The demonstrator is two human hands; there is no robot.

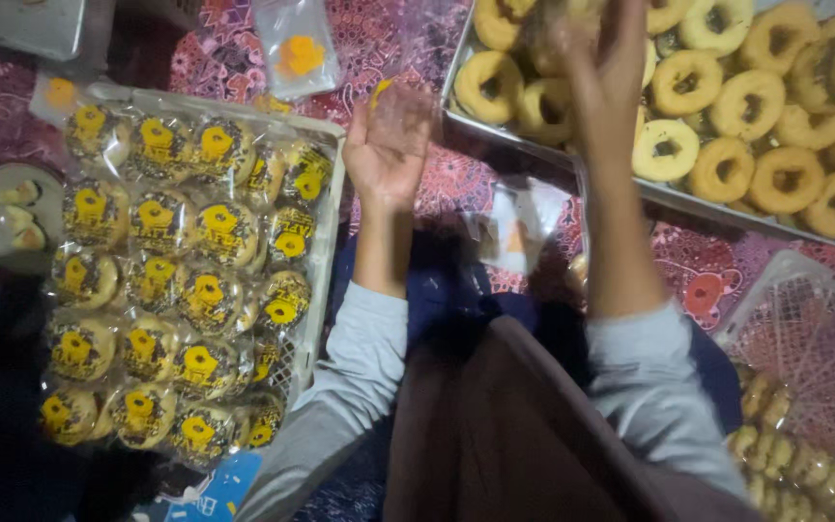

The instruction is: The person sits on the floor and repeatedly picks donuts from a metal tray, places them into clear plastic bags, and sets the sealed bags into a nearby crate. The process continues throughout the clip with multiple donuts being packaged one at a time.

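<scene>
My left hand [387,150] is raised palm-up between the two trays, its fingers curled on a clear plastic bag [406,108] with a yellow spot on it; the bag is blurred. My right hand [599,53] reaches over the metal tray [572,159] of bare ring donuts [688,82]. It is motion-blurred, so I cannot make out whether it holds a donut. Both arms wear grey sleeves.
A white tray [329,242] at left is filled with several bagged donuts [161,227] with yellow labels. Loose bags lie at the top [297,48] and in the middle [519,227]. A small plate [7,213] is far left, and a white mesh basket [814,338] with donuts is at lower right.
</scene>
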